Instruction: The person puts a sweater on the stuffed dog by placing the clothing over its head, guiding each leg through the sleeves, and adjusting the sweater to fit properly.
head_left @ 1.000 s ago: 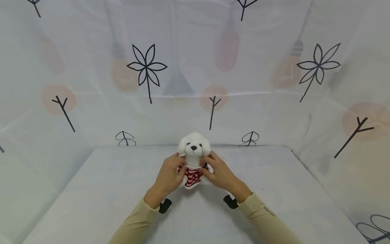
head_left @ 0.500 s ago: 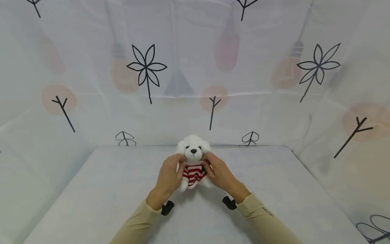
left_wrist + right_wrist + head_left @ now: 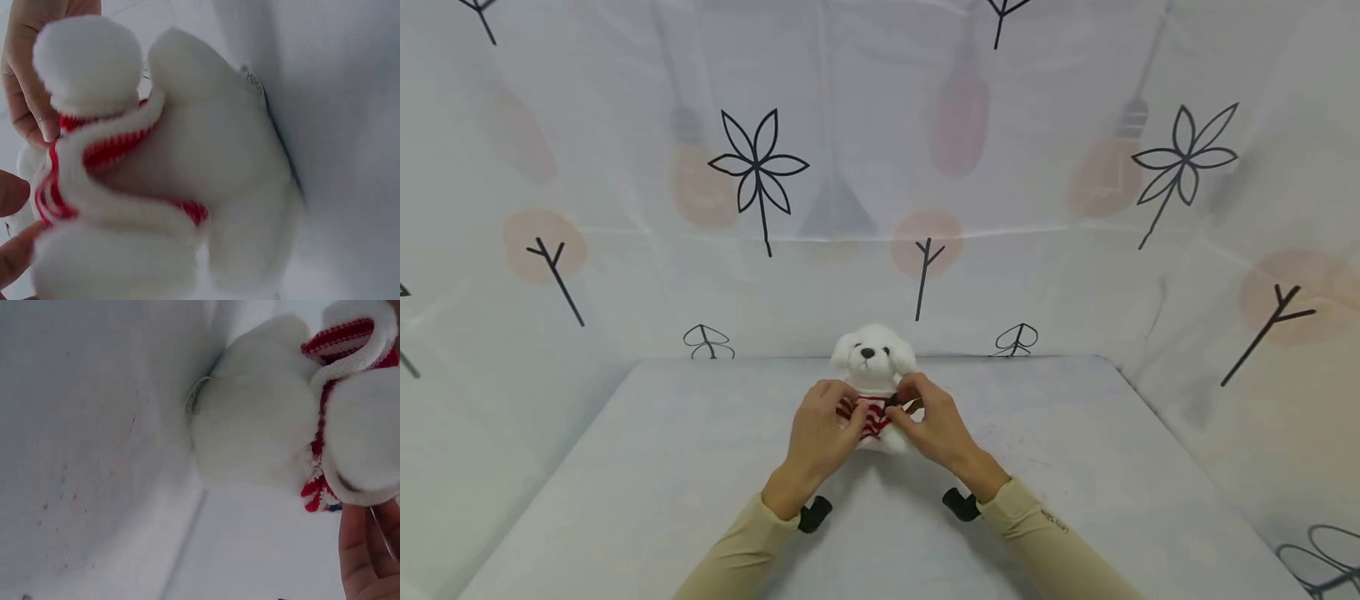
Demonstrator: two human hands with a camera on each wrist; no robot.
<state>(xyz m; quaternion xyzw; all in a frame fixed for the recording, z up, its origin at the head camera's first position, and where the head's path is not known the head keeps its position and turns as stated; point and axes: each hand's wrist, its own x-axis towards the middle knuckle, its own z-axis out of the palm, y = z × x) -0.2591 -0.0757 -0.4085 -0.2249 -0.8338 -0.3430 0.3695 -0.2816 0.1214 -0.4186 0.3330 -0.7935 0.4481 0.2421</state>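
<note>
A white plush dog [image 3: 874, 357] stands roughly upright near the middle of the table, facing me, its head slightly tilted. Around its body is a red-and-white striped knitted sweater [image 3: 872, 414] with a white edge. My left hand [image 3: 822, 425] pinches the sweater at the dog's left side as I see it. On the other side, my right hand [image 3: 938, 425] pinches the sweater's edge between thumb and fingers. The left wrist view shows the sweater hem [image 3: 131, 206] hanging away from the plush body [image 3: 206, 150]. Part of the sweater lies hidden behind my fingers.
A white table [image 3: 662, 483] extends around the dog. Behind it hangs a pale cloth wall [image 3: 850, 283] printed with leaves and twigs. Black wrist mounts [image 3: 815, 514] show beneath my beige sleeves [image 3: 737, 533].
The dog's head has tilted and turned a little to the left. My right thumb has moved inward onto the sweater, whose stripes are now more bunched.
</note>
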